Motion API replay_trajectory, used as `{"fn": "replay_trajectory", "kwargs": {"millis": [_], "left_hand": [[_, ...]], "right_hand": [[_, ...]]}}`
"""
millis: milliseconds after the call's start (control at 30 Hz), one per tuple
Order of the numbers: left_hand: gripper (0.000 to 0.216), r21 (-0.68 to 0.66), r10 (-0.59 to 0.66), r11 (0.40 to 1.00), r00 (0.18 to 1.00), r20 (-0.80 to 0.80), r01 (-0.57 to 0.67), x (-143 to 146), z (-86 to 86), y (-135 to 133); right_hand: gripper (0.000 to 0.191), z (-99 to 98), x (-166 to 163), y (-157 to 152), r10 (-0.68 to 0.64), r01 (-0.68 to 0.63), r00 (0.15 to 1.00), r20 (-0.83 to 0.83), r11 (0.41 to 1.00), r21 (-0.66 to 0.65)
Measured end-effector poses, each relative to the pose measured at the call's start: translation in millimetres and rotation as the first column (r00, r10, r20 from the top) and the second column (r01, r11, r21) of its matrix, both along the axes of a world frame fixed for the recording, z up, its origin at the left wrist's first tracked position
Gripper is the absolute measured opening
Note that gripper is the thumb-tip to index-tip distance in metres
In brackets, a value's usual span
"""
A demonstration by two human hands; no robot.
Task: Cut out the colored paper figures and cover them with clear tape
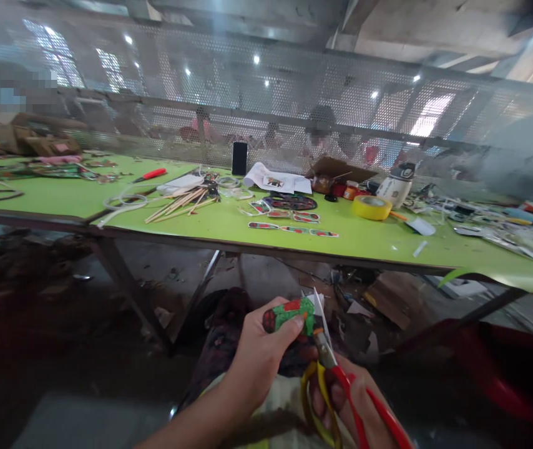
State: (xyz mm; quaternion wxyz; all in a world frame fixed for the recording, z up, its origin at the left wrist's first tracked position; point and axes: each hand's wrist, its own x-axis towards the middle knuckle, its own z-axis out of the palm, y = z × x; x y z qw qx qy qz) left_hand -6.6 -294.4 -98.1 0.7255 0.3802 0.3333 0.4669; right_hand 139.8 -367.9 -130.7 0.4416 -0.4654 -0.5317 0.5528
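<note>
My left hand [259, 358] pinches a small printed paper piece [289, 315], green, red and black, held over my lap below the table edge. My right hand [351, 402] grips red-and-yellow-handled scissors [329, 362]; the blades point up and meet the right end of the paper piece. Both hands are closed on what they hold.
A long green table [229, 227] stretches ahead with several cut printed pieces [294, 218], wooden sticks [180, 204], a yellow tape roll [372, 207], a red pen [150, 175], a phone [239, 158], papers and jars. Behind it stands a perforated metal screen [266, 106]. Scraps lie on the floor beneath.
</note>
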Motion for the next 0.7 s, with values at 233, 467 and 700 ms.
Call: {"fn": "replay_trajectory", "kwargs": {"millis": [233, 467, 700], "left_hand": [[0.018, 0.083, 0.019, 0.996, 0.996, -0.086, -0.012, -4, 5.9, -1], [0.02, 0.138, -0.015, 0.99, 0.984, -0.18, 0.04, -10, 10.0, 4], [0.02, 0.164, -0.022, 0.985, 0.979, -0.203, 0.056, -11, 9.4, 7]], "right_hand": [[0.031, 3.0, 4, 0, 0.044, -0.044, 0.999, -0.011, 0.999, -0.011], [0.09, 6.6, 5, 6, 0.038, -0.038, 0.999, 0.03, 0.999, -0.009], [0.092, 8.5, 4, 8, 0.035, -0.034, 0.996, 0.081, 0.999, -0.015]]}}
